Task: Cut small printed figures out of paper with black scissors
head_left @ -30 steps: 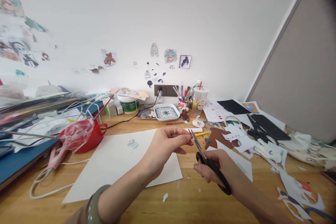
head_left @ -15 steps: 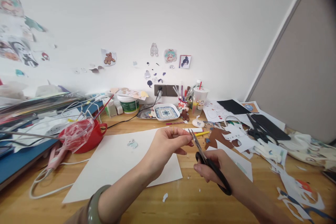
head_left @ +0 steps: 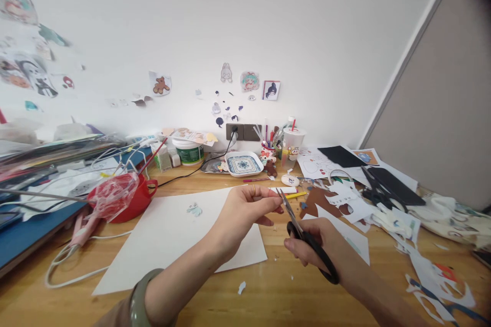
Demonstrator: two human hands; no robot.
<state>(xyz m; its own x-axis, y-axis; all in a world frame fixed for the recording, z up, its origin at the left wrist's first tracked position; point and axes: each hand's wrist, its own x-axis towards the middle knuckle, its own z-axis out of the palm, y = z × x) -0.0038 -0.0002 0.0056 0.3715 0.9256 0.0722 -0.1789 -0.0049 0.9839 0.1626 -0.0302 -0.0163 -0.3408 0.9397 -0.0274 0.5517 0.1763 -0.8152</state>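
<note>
Only the view shifted slightly; right hand [head_left: 326, 232] grips scissors [head_left: 292, 214] beside pinched left hand [head_left: 240, 214], contents unclear, apparent cutting requiring steadiness.

No words or numbers that I can read.
The green and white tub [head_left: 189, 155] has a label with pale marks on it, but they are too small and blurry to read. The see-through cup [head_left: 293, 143] with the red straw has a little cartoon on its side, and I can't read any words there. The cut white paper [head_left: 342, 195] has tiny dark marks, too small to make out.
</note>
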